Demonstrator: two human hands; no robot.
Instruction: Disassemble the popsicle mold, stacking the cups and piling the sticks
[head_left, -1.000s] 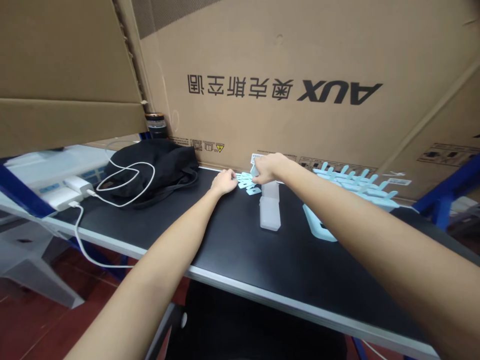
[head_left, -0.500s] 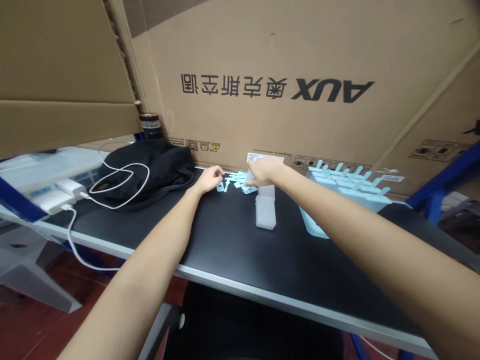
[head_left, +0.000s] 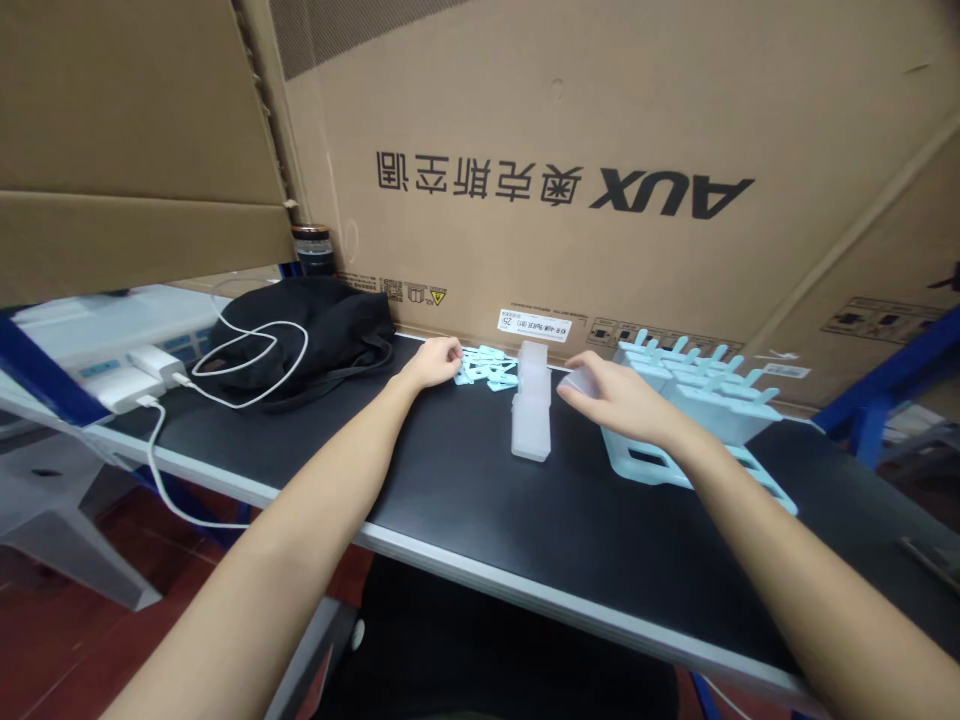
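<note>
Two hands work at the far edge of the black table point(head_left: 465, 500). The left hand point(head_left: 439, 362) rests fingers-curled on loose blue sticks point(head_left: 487, 366), none clearly pinched. The right hand point(head_left: 615, 398), earlier beside those sticks, now holds a clear mould cup point(head_left: 576, 381) by the blue tray point(head_left: 697, 440); the clear cups point(head_left: 531, 415) remain unplaced.

The big cardboard box point(head_left: 600, 150) bears "AUX" and Chinese characters, printed upside down; its small white label point(head_left: 534, 324) is too small to read.

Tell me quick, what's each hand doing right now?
Left hand: fingers curled on the pale blue sticks, grip unclear.
Right hand: closed on a translucent mould piece.
</note>
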